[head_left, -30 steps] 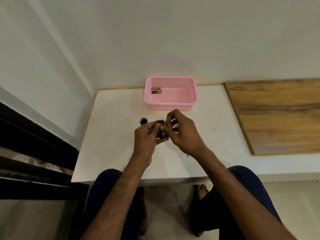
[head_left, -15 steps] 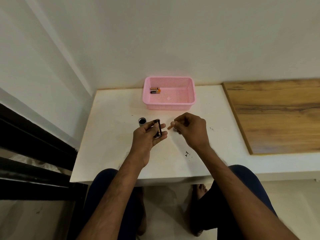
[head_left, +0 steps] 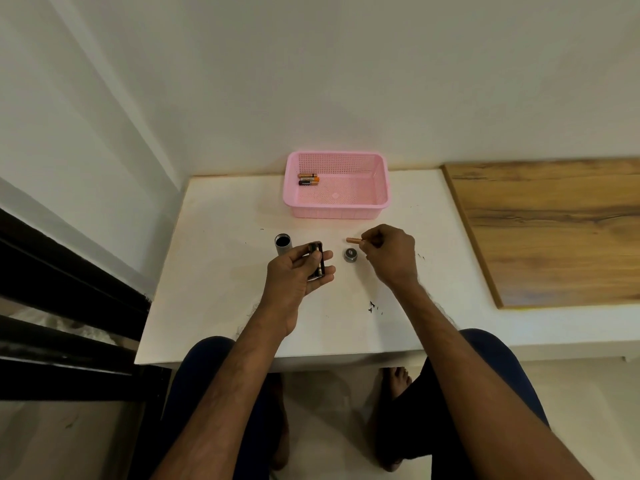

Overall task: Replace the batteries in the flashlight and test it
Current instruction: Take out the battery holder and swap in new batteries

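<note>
The job looks to me somewhere in its middle. The flashlight is taken apart and nothing is back together, so finishing the battery swap, closing it up and the test are all left.

The left hand (head_left: 298, 271) is curled round the dark battery holder (head_left: 317, 259), thumb across its front and fingers behind, and holds it up over the table (head_left: 225, 271). How many cells sit in the holder I cannot make out.

The right hand (head_left: 388, 254), off at 3 o'clock from the left, pinches one copper-coloured battery (head_left: 354, 240) between thumb and fingertips, the free end sticking out toward 9 o'clock. The other fingers are folded in. Whether this is a spent cell just pulled or a fresh one going in, I cannot tell.

Just below that battery, between the two hands, the small round cap (head_left: 350, 254) sits on the table. At 11 o'clock from the left hand, just beside it, the flashlight tube (head_left: 283, 244) stands upright with its dark open end up.

Further out at 12 o'clock, against the wall, is a pink basket (head_left: 336, 209) with two batteries (head_left: 308, 179) lying side by side in its far left corner. A wooden board (head_left: 554, 230) lies well off at 3 o'clock.
</note>
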